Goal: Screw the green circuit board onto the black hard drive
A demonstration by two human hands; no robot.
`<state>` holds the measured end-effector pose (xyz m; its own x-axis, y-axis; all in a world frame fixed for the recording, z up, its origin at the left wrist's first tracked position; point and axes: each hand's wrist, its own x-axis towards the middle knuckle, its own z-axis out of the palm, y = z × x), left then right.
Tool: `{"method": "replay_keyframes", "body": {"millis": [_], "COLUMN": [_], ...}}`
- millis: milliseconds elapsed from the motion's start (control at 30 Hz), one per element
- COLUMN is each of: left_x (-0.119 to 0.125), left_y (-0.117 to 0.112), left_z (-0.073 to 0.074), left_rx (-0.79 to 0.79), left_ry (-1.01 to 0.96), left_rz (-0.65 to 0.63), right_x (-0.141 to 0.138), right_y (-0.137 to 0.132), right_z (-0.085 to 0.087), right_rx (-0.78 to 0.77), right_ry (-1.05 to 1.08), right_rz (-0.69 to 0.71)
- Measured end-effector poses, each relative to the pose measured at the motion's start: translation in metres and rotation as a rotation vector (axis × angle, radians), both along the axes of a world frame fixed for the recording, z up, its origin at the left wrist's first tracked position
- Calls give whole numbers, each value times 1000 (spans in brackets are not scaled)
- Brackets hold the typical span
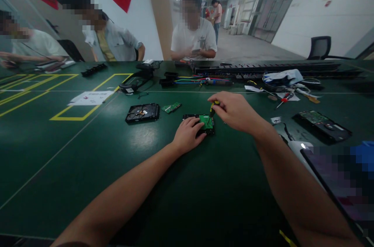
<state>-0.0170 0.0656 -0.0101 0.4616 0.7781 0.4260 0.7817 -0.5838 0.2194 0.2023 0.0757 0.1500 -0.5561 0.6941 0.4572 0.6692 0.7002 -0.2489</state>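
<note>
A black hard drive (pixel 190 117) with a green circuit board (pixel 207 122) on top lies at the middle of the green table (pixel 122 169). My left hand (pixel 188 134) rests on its near edge, fingers curled over it and holding it down. My right hand (pixel 233 111) is closed round a small screwdriver with a yellow and black handle (pixel 214 105), held upright with its tip on the circuit board.
Another black hard drive (pixel 143 112) and a loose green board (pixel 172 107) lie to the left. A third drive (pixel 321 125) sits at the right, near a red screwdriver (pixel 284 100). Cables and tools line the far edge. Three people are at the far side.
</note>
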Motion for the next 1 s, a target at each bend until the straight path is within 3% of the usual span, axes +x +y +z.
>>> {"method": "replay_keyframes", "body": {"millis": [500,700,1000], "left_x": [0,0,0], "left_y": [1,0,0], "left_z": [0,1,2], "left_rx": [4,-1,3], "left_ry": [-3,-10,-4], "left_rz": [-8,-4,-11], "right_x": [-1,0,0], "right_y": [2,0,1], "right_z": [0,0,0], "right_rx": [3,-4,-5], "right_ry": [-19,-39,-12], "right_rz": [25,-43,19]}}
